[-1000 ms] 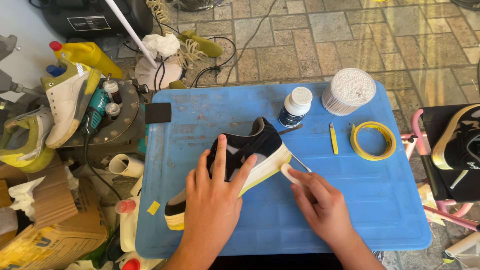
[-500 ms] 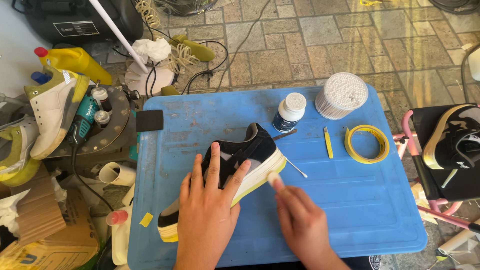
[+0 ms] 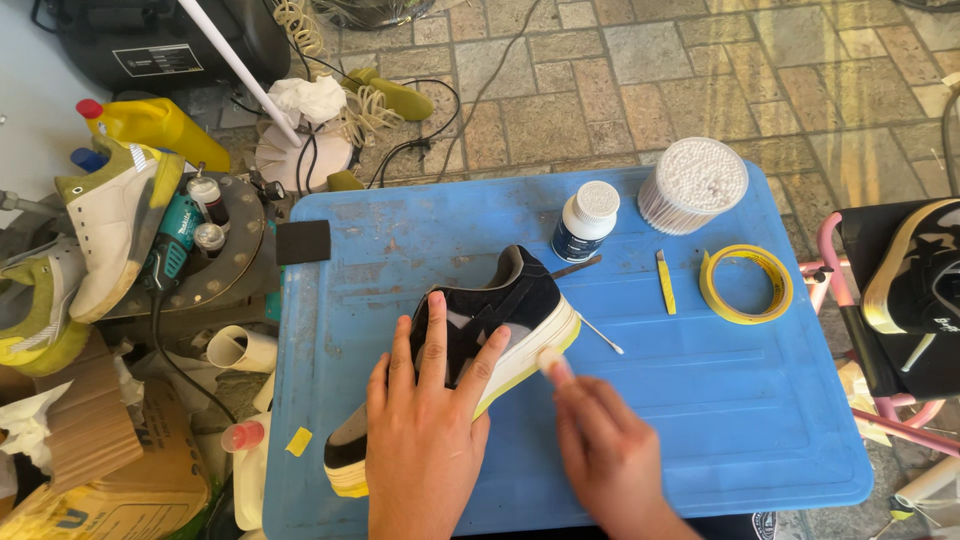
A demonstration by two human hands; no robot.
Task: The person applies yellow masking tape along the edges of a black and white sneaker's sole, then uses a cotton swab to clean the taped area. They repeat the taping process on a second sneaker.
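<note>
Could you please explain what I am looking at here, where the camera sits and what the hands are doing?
There is no machine here: a person works with two bare hands, and the one camera is worn on the head, looking down. The left hand lies flat on a black sneaker with a white and yellow sole, steadying it on a blue table. The right hand pinches a small white pad against the sole's edge. Also on the table: a white-capped bottle, a tub of cotton swabs, a roll of yellow tape, a yellow tool, one loose swab and a black sponge block. More shoes sit at the left.
</note>
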